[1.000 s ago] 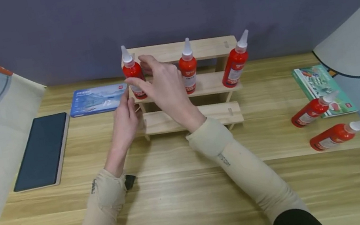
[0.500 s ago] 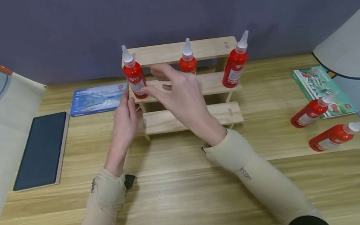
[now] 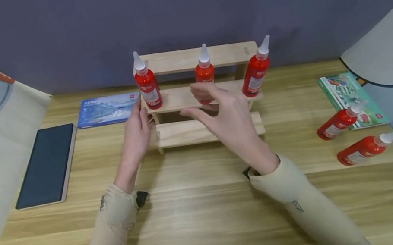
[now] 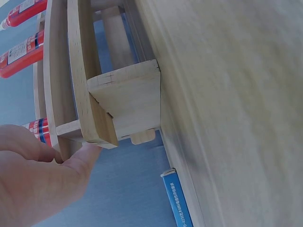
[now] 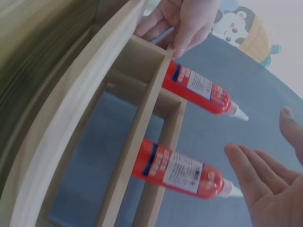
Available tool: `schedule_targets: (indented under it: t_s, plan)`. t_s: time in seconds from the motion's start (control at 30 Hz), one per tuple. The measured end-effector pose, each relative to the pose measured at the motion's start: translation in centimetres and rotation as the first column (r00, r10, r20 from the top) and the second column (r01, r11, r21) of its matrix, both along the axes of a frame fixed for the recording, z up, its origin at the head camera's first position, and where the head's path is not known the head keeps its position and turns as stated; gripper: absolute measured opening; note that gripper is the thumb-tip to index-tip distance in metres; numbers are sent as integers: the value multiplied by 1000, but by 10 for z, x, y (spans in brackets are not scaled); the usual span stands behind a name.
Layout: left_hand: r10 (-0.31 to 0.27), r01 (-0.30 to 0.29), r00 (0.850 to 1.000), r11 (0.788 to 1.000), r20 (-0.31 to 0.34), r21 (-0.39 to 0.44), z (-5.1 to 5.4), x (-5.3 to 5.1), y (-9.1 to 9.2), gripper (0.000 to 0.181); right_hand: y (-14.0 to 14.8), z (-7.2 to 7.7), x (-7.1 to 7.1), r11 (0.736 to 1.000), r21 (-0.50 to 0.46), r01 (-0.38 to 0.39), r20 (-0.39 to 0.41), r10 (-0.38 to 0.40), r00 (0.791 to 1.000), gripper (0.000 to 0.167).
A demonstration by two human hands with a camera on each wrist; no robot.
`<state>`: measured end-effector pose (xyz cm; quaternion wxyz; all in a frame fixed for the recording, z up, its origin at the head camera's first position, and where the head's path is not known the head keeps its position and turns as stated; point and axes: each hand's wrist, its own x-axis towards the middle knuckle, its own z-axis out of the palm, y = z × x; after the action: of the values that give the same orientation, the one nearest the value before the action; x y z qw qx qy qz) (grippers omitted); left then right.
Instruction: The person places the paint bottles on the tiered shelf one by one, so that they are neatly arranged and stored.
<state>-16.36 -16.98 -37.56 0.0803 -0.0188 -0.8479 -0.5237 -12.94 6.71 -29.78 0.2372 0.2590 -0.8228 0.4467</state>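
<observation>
A wooden rack (image 3: 182, 133) is standing on the table (image 3: 199, 227), with a dark partition (image 3: 176, 7) rising behind it. The left hand (image 3: 137, 133) is gripping the rack at the left end of its middle tier, thumb and fingers closing around the board's edge. The right hand (image 3: 229, 116) is hovering in front of the rack, thumb and fingers spread apart, holding nothing.

Three red bottles with white nozzles are standing on the rack's middle tier: the left bottle (image 3: 149, 89) is sitting near the gripped end, the middle bottle (image 3: 205, 73) is showing partly behind the right hand, and the right bottle (image 3: 256, 74) is occupying the opposite end. Two more, a farther bottle (image 3: 335, 125) and a nearer bottle (image 3: 359, 150), are standing on the table to the rack's right, near a green box (image 3: 350, 91). A blue box (image 3: 103, 111) is lying just left of the rack, and a dark notebook (image 3: 46, 166) is resting farther left of it.
</observation>
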Motion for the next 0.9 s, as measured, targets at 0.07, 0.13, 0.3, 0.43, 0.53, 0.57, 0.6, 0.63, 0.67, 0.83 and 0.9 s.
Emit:
schedule_targets:
  t_s: [0.07,0.13,0.3,0.43,0.53,0.57,0.6,0.63,0.67,0.83,0.9]
  plan:
    - [-2,2,1000,1000,0,3,-1,1,0,51,7,-2,3,1000,-16,6,6,-5,1000,49]
    - [-2,2,1000,1000,-5,1,-1,1,1,51,13,-3,5,999,-44,-1,9,2,1000,49]
    - [0,0,1000,1000,-12,-3,0,1,1,51,25,-5,10,995,-101,-13,20,15,1000,49]
    - [6,-7,1000,1000,-9,-14,0,2,1,51,32,-7,14,993,-118,-8,48,14,999,49]
    - [5,-5,1000,1000,0,-20,0,2,1,51,38,-7,17,992,-129,2,66,6,998,50]
    - [1,-1,1000,1000,2,-14,0,2,2,51,40,-7,18,992,-129,8,69,1,998,50]
    - [1,-1,1000,1000,2,-14,0,2,2,51,42,-7,19,991,-129,16,73,-7,997,50]
    - [2,-2,1000,1000,0,-15,0,2,2,51,44,-8,19,992,-128,24,76,-15,997,50]
    - [2,-2,1000,1000,-1,-12,0,2,1,51,45,-8,20,992,-124,31,81,-21,997,49]
    - [5,-5,1000,1000,-8,-14,-1,1,1,51,50,-11,22,994,-99,49,86,-40,996,49]
    - [4,-4,1000,1000,-7,-17,-1,1,1,51,53,-12,23,994,-95,53,91,-45,995,50]
